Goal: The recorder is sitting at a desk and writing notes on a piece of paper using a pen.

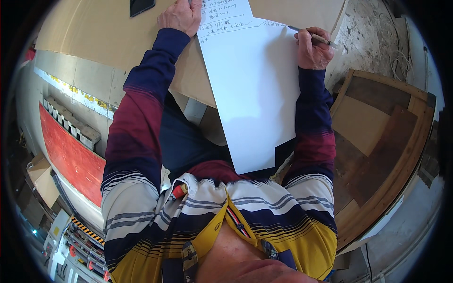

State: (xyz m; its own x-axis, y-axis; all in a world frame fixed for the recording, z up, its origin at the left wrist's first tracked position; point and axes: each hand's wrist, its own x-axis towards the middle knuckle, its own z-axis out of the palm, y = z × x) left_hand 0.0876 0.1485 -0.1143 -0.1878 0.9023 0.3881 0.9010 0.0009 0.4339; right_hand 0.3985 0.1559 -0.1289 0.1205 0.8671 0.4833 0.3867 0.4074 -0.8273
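Observation:
My right hand is closed around a slim pen, its tip on or just above the upper right of a long white sheet of paper. Handwritten lines fill the top of the sheet, while its lower end hangs over the table edge toward my lap. At the sheet's upper left edge rests my left hand, with its fingers curled and partly cut off by the top of the view. Something small and grey shows by those fingers, too little of it to name.
A dark phone lies on the brown cardboard-covered table at the upper left. To my right stands a wooden-framed panel with cardboard pieces. A red board and a machine with striped edging are at my left.

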